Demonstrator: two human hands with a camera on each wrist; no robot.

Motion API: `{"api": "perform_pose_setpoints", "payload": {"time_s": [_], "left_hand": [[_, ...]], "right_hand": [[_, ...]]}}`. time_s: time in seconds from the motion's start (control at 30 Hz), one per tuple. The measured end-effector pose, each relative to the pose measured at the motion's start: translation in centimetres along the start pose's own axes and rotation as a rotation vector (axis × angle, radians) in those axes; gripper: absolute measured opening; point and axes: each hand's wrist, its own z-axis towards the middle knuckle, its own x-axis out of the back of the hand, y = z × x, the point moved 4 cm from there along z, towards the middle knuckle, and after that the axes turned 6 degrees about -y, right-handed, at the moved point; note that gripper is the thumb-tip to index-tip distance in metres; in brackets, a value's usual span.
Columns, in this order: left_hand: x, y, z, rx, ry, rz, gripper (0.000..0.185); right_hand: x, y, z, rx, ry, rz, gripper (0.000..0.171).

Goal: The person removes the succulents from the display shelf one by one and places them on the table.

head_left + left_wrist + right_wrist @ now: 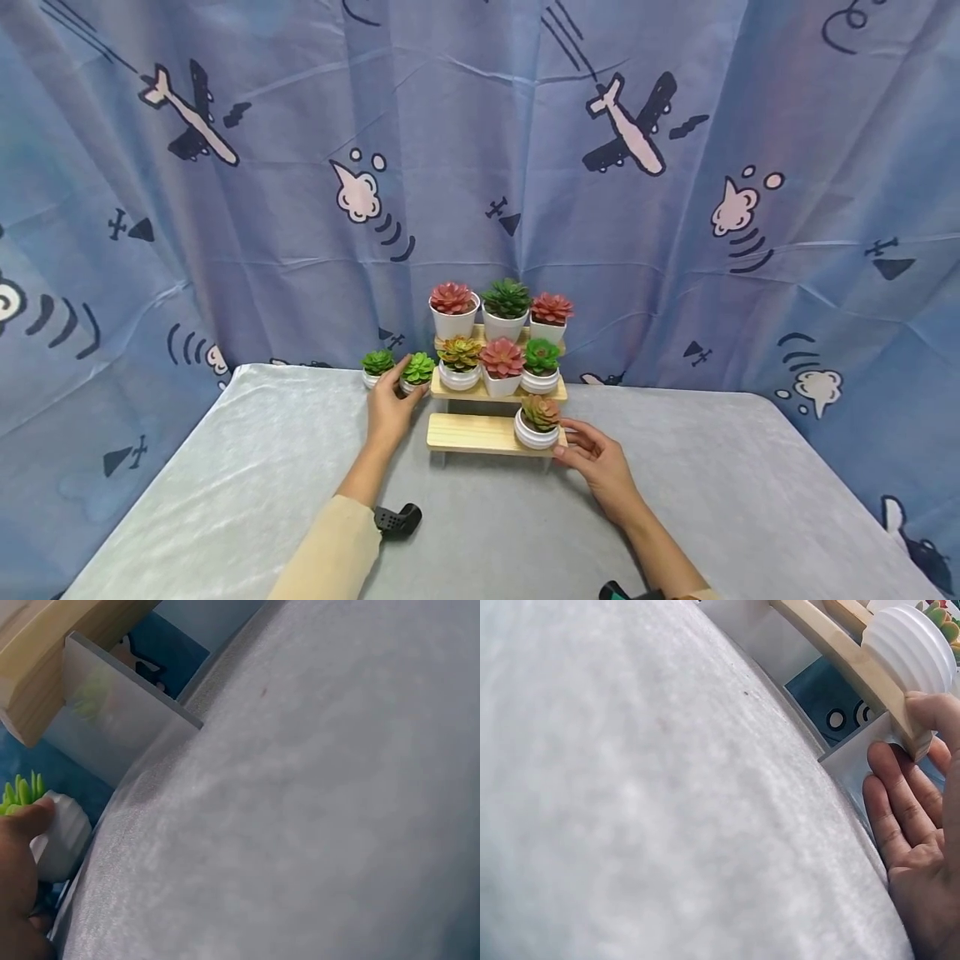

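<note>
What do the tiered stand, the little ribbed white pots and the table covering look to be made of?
The pale tiered stand looks like unfinished light wood: straight grain, matte boards, with whitish flat legs. The small ribbed white pot looks like glazed ceramic or plastic; its smooth sheen leaves that open. The grey table covering seems a soft, slightly shiny fabric, creased and fuzzy up close. The left hand touches a green-plant pot.

Blue airplane-print curtain (pixel 285 167) behind a table (pixel 225 500) under pale grey cloth.
</note>
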Motion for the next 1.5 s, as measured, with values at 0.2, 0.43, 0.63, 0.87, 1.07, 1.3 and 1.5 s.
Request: {"api": "perform_pose_setpoints", "payload": {"time_s": [0.2, 0.43, 0.63, 0.87, 1.07, 1.3, 1.5], "left_hand": [[0.6, 0.0, -0.3, 0.033, -0.032, 0.05, 0.064], [1.2, 1.4, -0.1, 0.094, -0.144, 0.098, 0.066], [1.9, 2.9, -0.1, 0.156, -0.22, 0.117, 0.067], [3.9, 5.0, -0.8, 0.177, -0.275, 0.117, 0.057], [5.1, 7.9, -1.8, 0.106, -0.271, 0.097, 0.048], [5.3, 12.9, -3.2, -0.038, -0.278, 0.032, 0.034], [4.0, 16.5, -4.7, -0.147, -0.314, -0.002, 0.031]], "right_hand": [[-0.2, 0.1, 0.0, -0.005, -0.005, 0.008, 0.053], [-0.1, 0.0, -0.1, -0.03, 0.0, 0.015, 0.054], [0.0, -0.2, 0.0, -0.027, -0.002, 0.006, 0.054], [0.0, -0.1, 0.2, -0.019, -0.014, 0.0, 0.054], [0.1, 0.0, 0.0, -0.015, -0.008, -0.003, 0.054], [0.2, -0.1, 0.0, -0.01, -0.004, -0.012, 0.053], [0.1, -0.1, 0.0, -0.012, -0.018, -0.004, 0.054]]}}
